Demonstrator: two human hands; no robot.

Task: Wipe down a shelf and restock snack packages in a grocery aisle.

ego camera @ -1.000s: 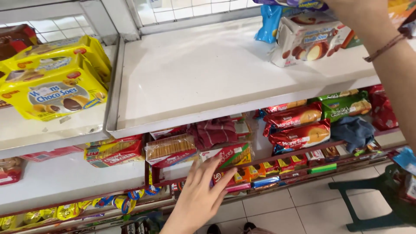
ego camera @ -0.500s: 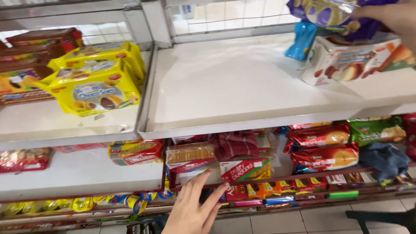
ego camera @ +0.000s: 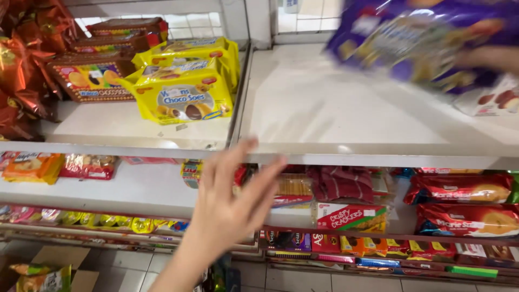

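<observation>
Seemingly right hand [ego camera: 489, 57] around blurred purple packet [ego camera: 416, 40]; left hand [ego camera: 230, 203] spread, empty.

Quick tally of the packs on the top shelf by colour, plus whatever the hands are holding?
Yellow biscuit packs, stacked: at least 2
Brown biscuit boxes: 3
Shiny red-orange bags: a bunch, count unclear
White box with red print: 1
Purple pack, blurred, in the right hand: 1
Left hand: holds nothing
Total countable: 7

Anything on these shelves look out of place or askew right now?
The front yellow biscuit pack sits crooked, turned out of line with the yellow packs behind it. The right hand holds a purple pack tilted above the bare white shelf. No spills or damage visible.
</observation>
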